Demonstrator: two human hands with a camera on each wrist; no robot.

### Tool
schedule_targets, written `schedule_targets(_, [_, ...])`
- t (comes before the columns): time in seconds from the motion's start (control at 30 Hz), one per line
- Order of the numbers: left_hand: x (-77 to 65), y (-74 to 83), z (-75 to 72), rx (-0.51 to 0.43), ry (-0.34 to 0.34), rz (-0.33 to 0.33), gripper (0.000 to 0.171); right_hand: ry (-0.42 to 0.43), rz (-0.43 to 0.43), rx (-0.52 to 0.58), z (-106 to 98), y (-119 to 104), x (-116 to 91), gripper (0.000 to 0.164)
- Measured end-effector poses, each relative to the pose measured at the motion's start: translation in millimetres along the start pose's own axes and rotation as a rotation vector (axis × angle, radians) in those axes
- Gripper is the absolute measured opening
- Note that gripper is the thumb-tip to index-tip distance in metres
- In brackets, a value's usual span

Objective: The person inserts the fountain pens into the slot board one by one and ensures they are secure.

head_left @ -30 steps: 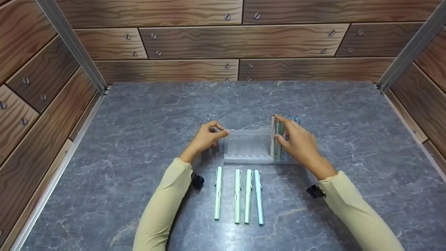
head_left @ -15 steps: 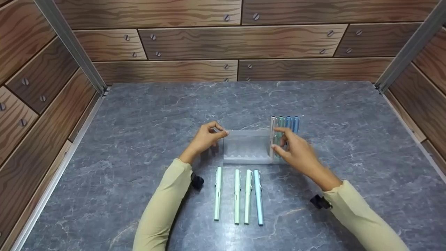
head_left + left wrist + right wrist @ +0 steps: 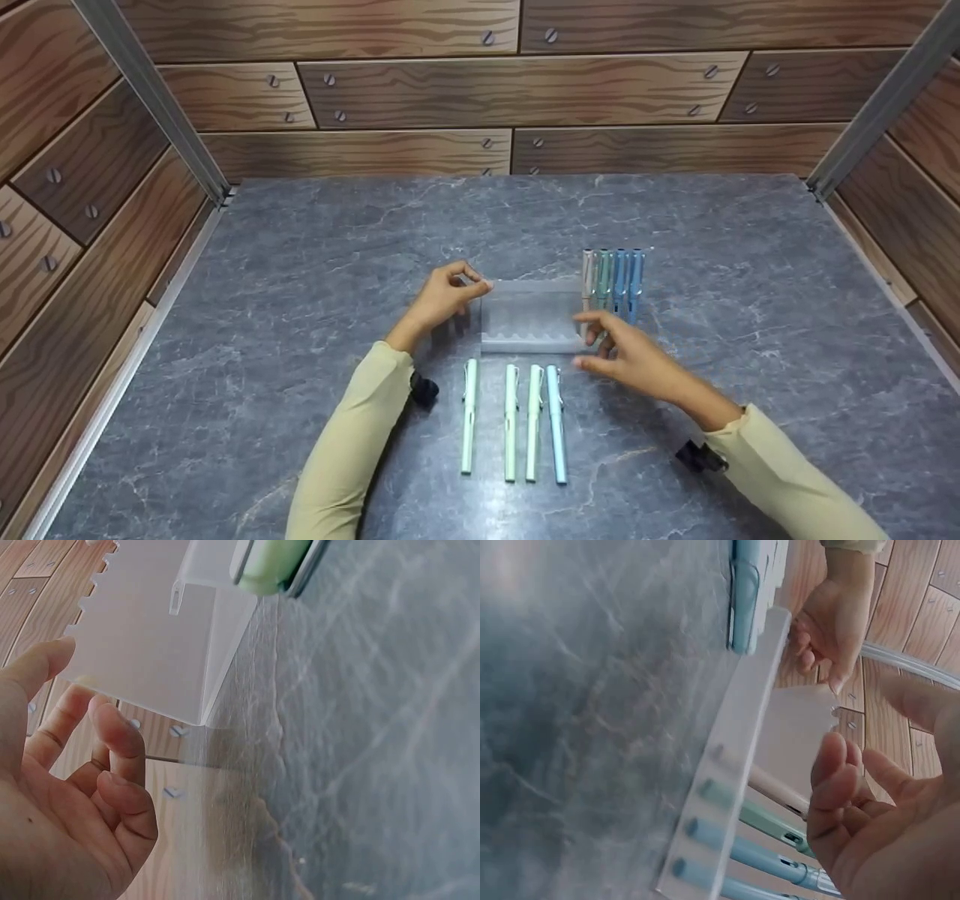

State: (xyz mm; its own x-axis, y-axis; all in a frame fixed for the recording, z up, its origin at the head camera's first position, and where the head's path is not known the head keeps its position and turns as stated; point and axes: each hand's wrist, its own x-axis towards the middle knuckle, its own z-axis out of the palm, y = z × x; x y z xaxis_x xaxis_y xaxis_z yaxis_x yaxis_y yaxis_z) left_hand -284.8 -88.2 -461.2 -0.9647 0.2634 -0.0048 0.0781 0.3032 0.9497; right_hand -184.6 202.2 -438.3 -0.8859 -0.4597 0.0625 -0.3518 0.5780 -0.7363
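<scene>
Four pens lay at lower centre of our head view, on the worktop below a clear rack; four racked pens stood right of centre. We saw the left hand, grip clamped on the rack's corner, and the right hand, grip apart, at centre right. Our left wrist view showed the thumb on the rack's edge at left. Our right wrist view showed loosely curled fingers at lower right, near the racked pens.
</scene>
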Motion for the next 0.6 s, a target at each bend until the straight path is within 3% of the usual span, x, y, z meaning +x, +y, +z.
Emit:
schedule_targets(0.23, [-0.7,-0.3,-0.4,0.015,-0.02,-0.011,0.018,-0.191,0.02,0.033,9,4,-7,0.068])
schedule_targets(0.6, [-1.9,1.3,-0.8,0.028,-0.01,-0.001,0.018,-0.271,-0.004,-0.031,17,8,-7,0.073])
